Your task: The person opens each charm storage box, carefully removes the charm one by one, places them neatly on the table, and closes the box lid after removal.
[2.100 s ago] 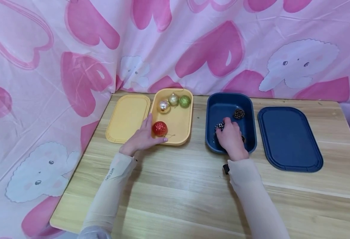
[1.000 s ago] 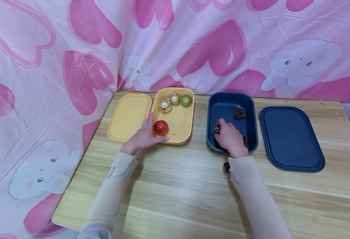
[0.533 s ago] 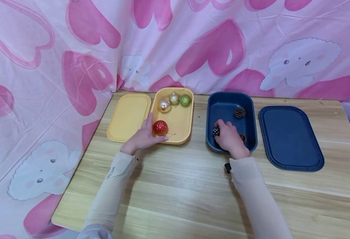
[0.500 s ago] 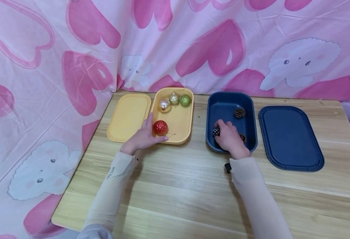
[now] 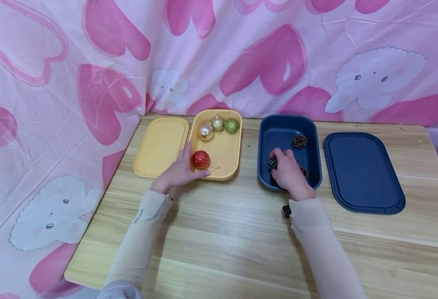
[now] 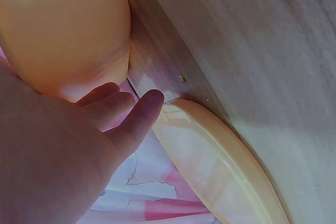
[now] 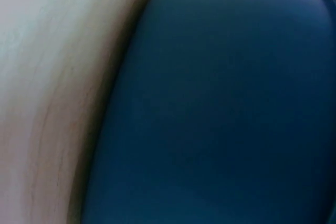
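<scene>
In the head view my right hand reaches down into the blue box and grips a dark pine cone with pale tips near the box's left wall. Another pine cone lies toward the back right of that box, and a third is partly hidden behind the hand. My left hand rests against the near left corner of the yellow box, fingers along its outer side and thumb at the front rim. A red ball ornament lies inside, beside that hand. The right wrist view shows only the blue box's outer wall.
Silver-pink, pale gold and green ball ornaments lie at the back of the yellow box. Its yellow lid is flat on the wooden table to the left, the blue lid to the right. A pink patterned curtain hangs behind.
Inside the blue box my right hand and the pine cone have shifted a little left and nearer, then slightly back to the right. The left hand has stayed at the yellow box.
</scene>
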A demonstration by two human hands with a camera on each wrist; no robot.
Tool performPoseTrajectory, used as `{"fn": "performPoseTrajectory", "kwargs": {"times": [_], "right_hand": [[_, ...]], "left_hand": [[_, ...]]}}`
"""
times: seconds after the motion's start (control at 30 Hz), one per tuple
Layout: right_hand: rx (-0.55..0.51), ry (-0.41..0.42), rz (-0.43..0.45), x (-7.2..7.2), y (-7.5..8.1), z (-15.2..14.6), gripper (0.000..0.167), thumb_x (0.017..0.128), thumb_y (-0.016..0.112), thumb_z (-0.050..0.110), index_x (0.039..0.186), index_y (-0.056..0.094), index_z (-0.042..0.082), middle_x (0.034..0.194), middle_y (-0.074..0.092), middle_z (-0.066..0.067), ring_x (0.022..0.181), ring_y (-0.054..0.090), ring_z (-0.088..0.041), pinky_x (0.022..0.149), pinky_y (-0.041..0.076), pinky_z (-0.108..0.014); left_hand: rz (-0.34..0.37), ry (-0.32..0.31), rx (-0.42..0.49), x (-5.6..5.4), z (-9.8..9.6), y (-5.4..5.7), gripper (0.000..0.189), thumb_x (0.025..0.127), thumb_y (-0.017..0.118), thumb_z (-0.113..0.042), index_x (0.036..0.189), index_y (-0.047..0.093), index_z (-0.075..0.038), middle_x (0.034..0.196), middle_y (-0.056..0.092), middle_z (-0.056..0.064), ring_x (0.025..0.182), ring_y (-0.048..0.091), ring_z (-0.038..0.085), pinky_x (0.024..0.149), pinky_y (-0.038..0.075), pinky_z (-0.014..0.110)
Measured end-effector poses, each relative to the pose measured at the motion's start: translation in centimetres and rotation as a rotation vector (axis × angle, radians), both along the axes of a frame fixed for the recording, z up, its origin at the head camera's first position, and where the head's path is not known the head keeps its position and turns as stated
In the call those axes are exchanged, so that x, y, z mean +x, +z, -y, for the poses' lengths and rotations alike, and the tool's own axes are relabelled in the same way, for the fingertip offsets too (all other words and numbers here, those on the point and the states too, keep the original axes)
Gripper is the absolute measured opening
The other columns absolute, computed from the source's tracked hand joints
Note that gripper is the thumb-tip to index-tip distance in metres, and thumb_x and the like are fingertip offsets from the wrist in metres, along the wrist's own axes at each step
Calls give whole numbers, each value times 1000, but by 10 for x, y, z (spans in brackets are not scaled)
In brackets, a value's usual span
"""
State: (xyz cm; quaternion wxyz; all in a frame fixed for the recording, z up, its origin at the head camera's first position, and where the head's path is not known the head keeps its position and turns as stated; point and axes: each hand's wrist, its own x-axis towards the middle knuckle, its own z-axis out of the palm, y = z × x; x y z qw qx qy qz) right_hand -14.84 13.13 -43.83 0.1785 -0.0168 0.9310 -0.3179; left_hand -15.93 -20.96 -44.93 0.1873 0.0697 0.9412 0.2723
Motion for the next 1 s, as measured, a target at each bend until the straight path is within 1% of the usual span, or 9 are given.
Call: {"fn": "performPoseTrajectory", "kwargs": {"times": [0.13,0.27,0.43,0.6,0.9,1.0], "right_hand": [[-13,-3,-10,1,-1,-1,40,93,54,7,131,43,13,139,31,-25,112,44,-41,92,45,-60],[-29,-12,-35,2,-1,-3,39,94,55,10,131,42,15,139,34,-25,114,43,-41,94,44,-61],[-56,-30,-107,2,-2,-6,39,94,56,12,131,44,15,138,38,-24,116,43,-41,96,42,-62],[-89,-55,-171,4,-1,-7,39,94,57,12,132,46,15,140,38,-22,118,44,-40,97,42,-62],[-144,-63,-290,9,5,-8,42,93,59,10,134,49,13,139,40,-21,120,44,-38,100,41,-60],[-158,-62,-331,11,8,-10,42,93,60,10,134,50,12,137,42,-21,112,47,-36,94,45,-56]], "left_hand": [[0,0,2,0,0,0,130,72,66,-73,152,-21,-20,162,2,19,148,14,35,117,26,52],[1,2,8,0,0,0,130,72,66,-73,152,-21,-21,161,3,20,147,16,37,116,27,53],[4,4,14,0,0,1,130,72,67,-72,151,-22,-21,161,3,21,148,16,37,116,27,53],[13,12,29,1,1,0,130,71,66,-73,151,-22,-22,161,2,20,148,15,37,116,26,53],[16,18,52,1,0,0,129,72,67,-72,151,-23,-24,161,2,21,148,14,36,116,26,54],[15,18,49,1,0,0,129,72,67,-71,151,-23,-24,161,2,20,148,13,35,116,26,53]]}}
